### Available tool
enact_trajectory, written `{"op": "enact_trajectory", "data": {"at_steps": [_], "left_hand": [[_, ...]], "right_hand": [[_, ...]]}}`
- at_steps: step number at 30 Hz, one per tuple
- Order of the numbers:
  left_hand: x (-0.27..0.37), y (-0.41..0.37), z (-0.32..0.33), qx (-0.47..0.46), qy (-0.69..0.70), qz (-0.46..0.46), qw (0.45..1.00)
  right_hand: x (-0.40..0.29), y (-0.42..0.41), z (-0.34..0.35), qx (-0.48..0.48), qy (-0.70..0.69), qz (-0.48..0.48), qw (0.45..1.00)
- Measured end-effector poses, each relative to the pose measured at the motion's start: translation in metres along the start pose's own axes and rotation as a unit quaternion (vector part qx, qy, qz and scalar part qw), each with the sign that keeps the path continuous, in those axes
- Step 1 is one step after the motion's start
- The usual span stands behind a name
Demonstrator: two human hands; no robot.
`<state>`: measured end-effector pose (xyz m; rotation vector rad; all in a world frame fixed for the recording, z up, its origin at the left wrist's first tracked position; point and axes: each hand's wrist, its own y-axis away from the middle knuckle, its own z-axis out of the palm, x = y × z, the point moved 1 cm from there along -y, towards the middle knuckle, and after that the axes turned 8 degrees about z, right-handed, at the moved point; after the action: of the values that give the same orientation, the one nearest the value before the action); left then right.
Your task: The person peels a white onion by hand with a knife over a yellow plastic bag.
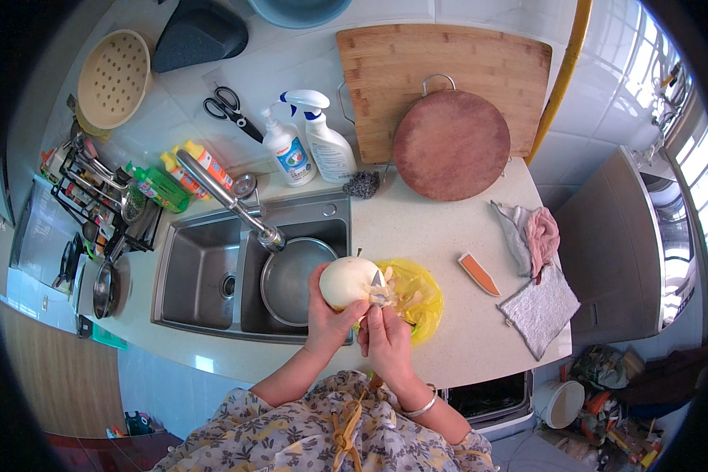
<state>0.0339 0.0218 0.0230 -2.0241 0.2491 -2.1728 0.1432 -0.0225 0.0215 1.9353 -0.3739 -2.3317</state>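
My left hand [329,321] holds a large, pale, mostly peeled fruit [347,284] with a short stem on top, above the sink's right edge. In my right hand [387,337] is a small knife [377,279]; its pointed blade shows at the fruit's right side, and its handle is largely hidden by my fingers. Strips of peel are by the blade. Behind and below the hands, a yellow plastic bag [428,298] lies on the counter with peel pieces on it. An orange knife sheath with a white edge [479,274] lies to the right of the bag.
A double steel sink [197,265] holds a round metal pan [298,280] beneath the faucet [230,200]. A round wooden chopping board [452,145] leans on a rectangular one [377,71]. Bottles [330,147] and a scouring pad [361,184] stand behind the sink; cloths [540,307] lie at right.
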Motion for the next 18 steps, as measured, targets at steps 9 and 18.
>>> {"op": "enact_trajectory", "data": {"at_steps": [9,18], "left_hand": [[-0.0002,-0.0012,0.0011,-0.008,-0.004,-0.001,1.000],[-0.0018,-0.0022,-0.0004,-0.012,0.001,-0.001,1.000]], "right_hand": [[0.0046,-0.0026,-0.0038,0.010,0.055,-0.050,0.997],[0.0023,-0.0036,-0.0077,0.002,0.081,-0.080,0.993]]}}
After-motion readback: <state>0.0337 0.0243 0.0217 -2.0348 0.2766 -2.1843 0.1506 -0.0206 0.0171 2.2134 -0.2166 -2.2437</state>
